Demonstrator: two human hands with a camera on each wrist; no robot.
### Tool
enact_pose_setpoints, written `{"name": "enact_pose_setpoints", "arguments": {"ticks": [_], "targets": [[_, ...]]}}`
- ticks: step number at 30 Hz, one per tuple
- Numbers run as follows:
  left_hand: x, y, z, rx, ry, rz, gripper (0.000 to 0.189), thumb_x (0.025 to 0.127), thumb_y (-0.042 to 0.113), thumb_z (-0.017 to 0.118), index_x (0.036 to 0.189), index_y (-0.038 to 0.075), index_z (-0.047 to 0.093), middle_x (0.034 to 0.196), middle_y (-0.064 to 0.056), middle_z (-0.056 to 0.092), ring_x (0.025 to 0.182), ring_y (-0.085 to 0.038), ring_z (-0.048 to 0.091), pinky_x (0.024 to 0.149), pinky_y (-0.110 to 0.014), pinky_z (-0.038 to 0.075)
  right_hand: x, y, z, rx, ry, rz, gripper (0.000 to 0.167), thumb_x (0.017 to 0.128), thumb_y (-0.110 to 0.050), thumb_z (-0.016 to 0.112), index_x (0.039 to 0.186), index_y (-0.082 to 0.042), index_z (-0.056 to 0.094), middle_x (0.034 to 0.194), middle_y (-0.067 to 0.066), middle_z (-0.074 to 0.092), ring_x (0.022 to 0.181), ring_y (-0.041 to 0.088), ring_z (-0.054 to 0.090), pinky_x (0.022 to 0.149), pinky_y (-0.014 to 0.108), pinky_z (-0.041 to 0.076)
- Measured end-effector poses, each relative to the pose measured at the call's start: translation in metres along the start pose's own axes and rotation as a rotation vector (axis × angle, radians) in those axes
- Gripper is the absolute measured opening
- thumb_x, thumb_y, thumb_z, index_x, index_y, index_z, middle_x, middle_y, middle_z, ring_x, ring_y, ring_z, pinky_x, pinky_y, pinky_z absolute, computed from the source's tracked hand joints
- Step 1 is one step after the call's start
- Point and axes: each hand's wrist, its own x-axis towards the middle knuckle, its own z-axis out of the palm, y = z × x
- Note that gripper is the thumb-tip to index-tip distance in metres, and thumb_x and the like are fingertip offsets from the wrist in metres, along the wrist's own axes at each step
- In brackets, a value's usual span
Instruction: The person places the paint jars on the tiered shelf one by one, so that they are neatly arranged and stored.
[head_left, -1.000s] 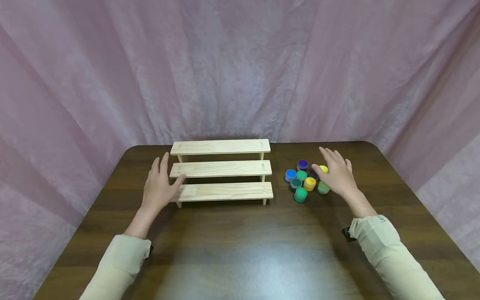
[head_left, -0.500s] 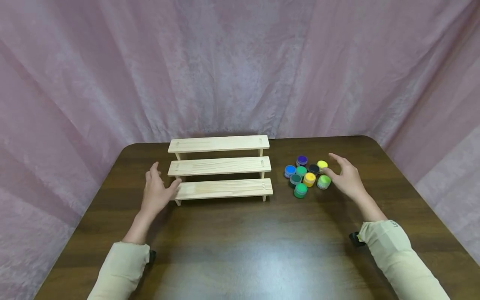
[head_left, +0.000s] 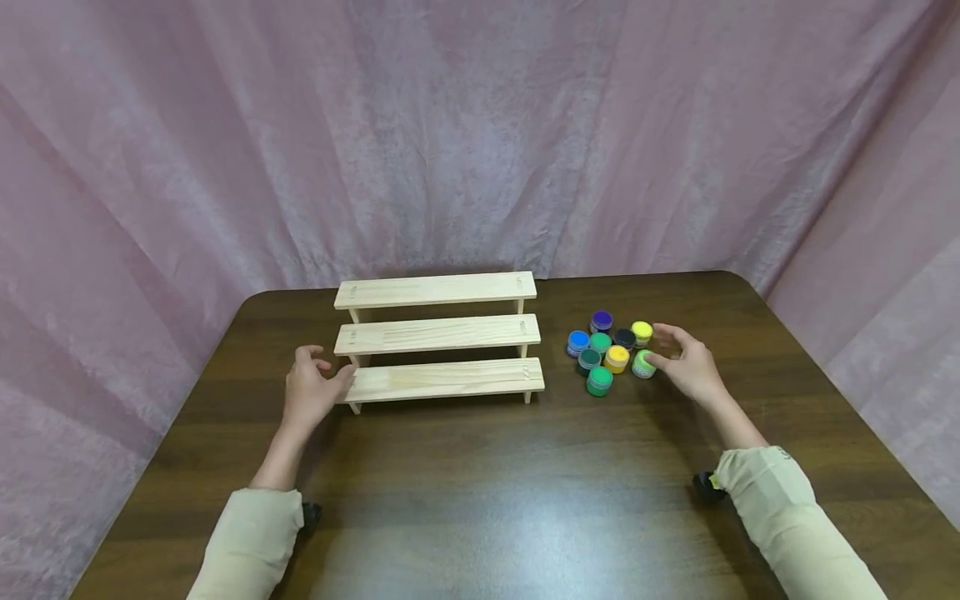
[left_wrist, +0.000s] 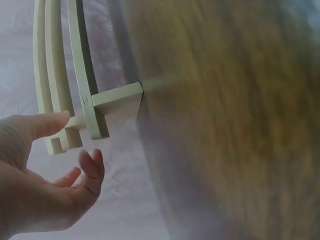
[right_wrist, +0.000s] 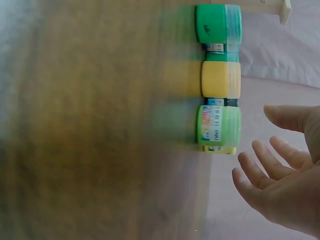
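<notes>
A pale wooden three-step rack [head_left: 442, 379] stands toward the back of the table. My left hand [head_left: 309, 398] is at the left end of its lowest board, the thumb overlapping that end in the head view. In the left wrist view the fingers [left_wrist: 92, 165] curve loosely, spread from the thumb, with nothing between them. To the right of the rack sits a cluster of small paint pots, among them a light green pot [head_left: 643, 364] and a yellow pot [head_left: 642, 333]. Right beside these two is my right hand [head_left: 692, 367], fingers relaxed and apart, holding nothing.
Blue [head_left: 577, 342], purple [head_left: 602, 322], black [head_left: 624, 338], orange-yellow [head_left: 617, 359] and several green paint pots [head_left: 599, 380] stand close together. The brown wooden table [head_left: 480, 483] ends at a pink curtain [head_left: 450, 150] behind.
My right hand has drawn back rightward from over the paint pots, then come down beside the light green one. The left hand has lowered slightly, its fingers bending more.
</notes>
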Motion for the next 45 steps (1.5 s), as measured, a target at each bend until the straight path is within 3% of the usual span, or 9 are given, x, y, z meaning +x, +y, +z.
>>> {"name": "enact_pose_setpoints", "arguments": {"ticks": [4,6,9,12,16,20,28,40,45], "targets": [[0.000,-0.002,-0.003,-0.015,-0.049,-0.039,0.066,0.091,0.026,0.064,0.139,-0.009,0.035,0.124,-0.034,0.052,0.112,-0.045,0.051,0.085,-0.049,0.046,-0.001,0.005,0.004,0.046,-0.013,0.031,0.058,0.093,-0.009,0.063,0.143,0.007,0.038,0.142,0.031,0.046,0.130,0.047,0.046,0.104,0.050,0.044],[0.000,-0.003,-0.004,-0.021,-0.076,-0.052,0.067,0.091,0.026,0.064,0.140,-0.009,0.035,0.127,-0.035,0.051,0.116,-0.047,0.050,0.090,-0.052,0.046,-0.002,0.008,0.006,0.058,-0.009,0.039,0.057,0.093,-0.008,0.064,0.143,0.007,0.039,0.141,0.030,0.047,0.129,0.046,0.048,0.100,0.034,0.049],[0.000,-0.003,-0.004,-0.035,-0.135,-0.070,0.070,0.091,0.029,0.064,0.142,-0.009,0.032,0.131,-0.035,0.048,0.119,-0.047,0.049,0.091,-0.051,0.046,-0.003,0.012,0.008,0.081,-0.008,0.052,0.058,0.092,-0.008,0.064,0.142,0.008,0.040,0.140,0.031,0.048,0.128,0.045,0.049,0.086,0.009,0.046],[-0.001,-0.003,-0.003,-0.074,-0.189,-0.093,0.076,0.091,0.030,0.066,0.145,-0.008,0.028,0.133,-0.036,0.046,0.113,-0.045,0.054,0.086,-0.044,0.053,-0.003,0.015,0.009,0.117,-0.012,0.073,0.059,0.093,-0.009,0.063,0.144,0.007,0.038,0.142,0.031,0.047,0.129,0.044,0.048,0.077,0.000,0.039],[-0.001,-0.003,-0.001,-0.125,-0.239,-0.116,0.083,0.090,0.028,0.068,0.148,-0.010,0.023,0.130,-0.035,0.044,0.096,-0.037,0.063,0.073,-0.035,0.059,-0.002,0.016,0.012,0.160,-0.025,0.111,0.060,0.094,-0.010,0.062,0.146,0.005,0.036,0.145,0.029,0.045,0.131,0.043,0.046,0.077,0.000,0.038],[0.002,-0.005,0.002,-0.131,-0.258,-0.111,0.084,0.090,0.025,0.069,0.148,-0.012,0.021,0.126,-0.034,0.046,0.089,-0.029,0.064,0.069,-0.033,0.059,-0.001,0.017,0.014,0.191,-0.041,0.143,0.063,0.094,-0.012,0.063,0.147,0.004,0.034,0.147,0.028,0.042,0.134,0.043,0.044,0.079,0.001,0.039],[0.004,-0.006,0.006,-0.161,-0.292,-0.113,0.072,0.090,0.023,0.069,0.142,-0.012,0.032,0.114,-0.026,0.053,0.074,-0.011,0.061,0.061,-0.026,0.056,0.000,0.020,0.017,0.218,-0.061,0.204,0.068,0.093,-0.020,0.065,0.150,0.001,0.032,0.151,0.025,0.038,0.136,0.041,0.042,0.079,0.003,0.038],[0.003,-0.006,0.006,-0.188,-0.335,-0.146,0.076,0.093,0.024,0.066,0.144,-0.013,0.023,0.073,-0.002,0.052,0.053,-0.006,0.051,0.052,-0.021,0.050,0.000,0.027,0.021,0.199,-0.042,0.224,0.065,0.094,-0.021,0.064,0.149,-0.001,0.035,0.148,0.027,0.041,0.134,0.039,0.042,0.080,0.008,0.038],[0.002,-0.007,0.005,-0.220,-0.355,-0.147,0.075,0.093,0.022,0.065,0.144,-0.013,0.021,0.070,0.001,0.048,0.055,-0.005,0.050,0.053,-0.019,0.050,0.000,0.027,0.024,0.206,-0.038,0.239,0.064,0.094,-0.021,0.063,0.148,-0.001,0.036,0.149,0.026,0.040,0.136,0.039,0.040,0.088,0.015,0.040]]}}
